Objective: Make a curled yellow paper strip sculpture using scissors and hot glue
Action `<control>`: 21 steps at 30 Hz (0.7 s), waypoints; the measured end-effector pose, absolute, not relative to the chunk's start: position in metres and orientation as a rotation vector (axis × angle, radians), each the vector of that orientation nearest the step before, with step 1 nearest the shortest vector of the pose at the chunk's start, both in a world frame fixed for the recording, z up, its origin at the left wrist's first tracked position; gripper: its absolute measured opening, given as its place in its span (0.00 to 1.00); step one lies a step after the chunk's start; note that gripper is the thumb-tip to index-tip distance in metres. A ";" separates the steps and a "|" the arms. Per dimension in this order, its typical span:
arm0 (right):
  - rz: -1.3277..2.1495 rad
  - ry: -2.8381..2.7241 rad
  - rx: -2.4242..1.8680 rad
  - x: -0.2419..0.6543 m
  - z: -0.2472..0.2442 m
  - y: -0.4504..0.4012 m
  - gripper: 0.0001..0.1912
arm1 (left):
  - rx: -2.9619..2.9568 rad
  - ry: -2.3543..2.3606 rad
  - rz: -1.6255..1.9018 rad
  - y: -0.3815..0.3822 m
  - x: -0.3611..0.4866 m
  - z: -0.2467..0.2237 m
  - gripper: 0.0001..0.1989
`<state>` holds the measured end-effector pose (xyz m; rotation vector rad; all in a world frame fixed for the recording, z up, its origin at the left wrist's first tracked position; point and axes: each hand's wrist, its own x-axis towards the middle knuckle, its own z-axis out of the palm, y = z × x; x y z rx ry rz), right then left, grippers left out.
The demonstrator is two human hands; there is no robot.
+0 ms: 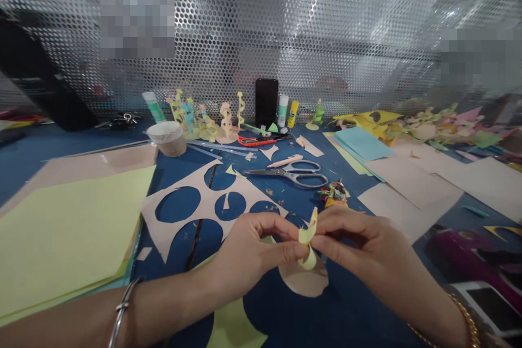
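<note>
Between both hands, a curled pale yellow paper strip [309, 236] stands over a pinkish paper disc [304, 278]. Thumb and forefinger of my left hand [261, 247] pinch the strip from the left. My right hand [362, 242] grips it from the right, fingers closed at its edge. Whether the strip touches the disc is hard to tell. Under my left wrist lies a yellow-green paper offcut [234, 326]. A pink sheet with round holes [210, 194] lies beyond my left hand.
Grey scissors [285, 172] and a red cutter [256, 141] lie ahead. Behind them stand a paper cup [167, 138], curled paper pieces and a black phone [266, 102]. Yellow sheets [73, 234] are at left; paper [411, 179], a purple object [468, 255] and a white phone [489, 304] at right.
</note>
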<state>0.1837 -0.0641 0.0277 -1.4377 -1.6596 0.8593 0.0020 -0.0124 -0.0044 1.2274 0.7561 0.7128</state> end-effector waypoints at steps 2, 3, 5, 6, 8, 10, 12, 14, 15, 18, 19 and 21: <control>0.873 -1.664 -1.413 0.185 0.028 -0.063 0.05 | 1.201 0.764 0.705 -0.013 0.002 -0.003 0.09; 0.879 -1.665 -1.403 0.186 0.028 -0.062 0.05 | 1.188 0.767 0.699 -0.013 0.002 -0.003 0.09; 0.892 -1.668 -1.388 0.186 0.028 -0.062 0.05 | 1.170 0.778 0.685 -0.013 0.002 -0.002 0.09; 0.898 -1.670 -1.382 0.186 0.028 -0.062 0.05 | 1.165 0.778 0.679 -0.013 0.002 -0.002 0.09; 0.894 -1.671 -1.383 0.186 0.028 -0.062 0.06 | 1.161 0.765 0.667 -0.012 0.002 -0.002 0.08; 0.883 -1.676 -1.392 0.185 0.028 -0.063 0.06 | 1.161 0.752 0.655 -0.012 0.002 -0.002 0.08; 0.874 -1.685 -1.404 0.185 0.029 -0.064 0.06 | 1.157 0.759 0.663 -0.011 0.002 -0.003 0.07; 0.871 -1.698 -1.414 0.185 0.030 -0.064 0.07 | 1.128 0.770 0.685 -0.011 0.002 -0.003 0.07; 0.868 -1.702 -1.421 0.185 0.031 -0.064 0.08 | 1.106 0.767 0.695 -0.011 0.003 -0.002 0.08; 0.864 -1.696 -1.433 0.185 0.034 -0.065 0.09 | 1.063 0.753 0.718 -0.010 0.004 -0.002 0.09; 0.858 -1.692 -1.435 0.185 0.034 -0.066 0.09 | 1.065 0.753 0.724 -0.010 0.004 -0.002 0.09; 0.828 -1.702 -1.435 0.184 0.033 -0.067 0.09 | 1.081 0.759 0.734 -0.010 0.004 -0.002 0.09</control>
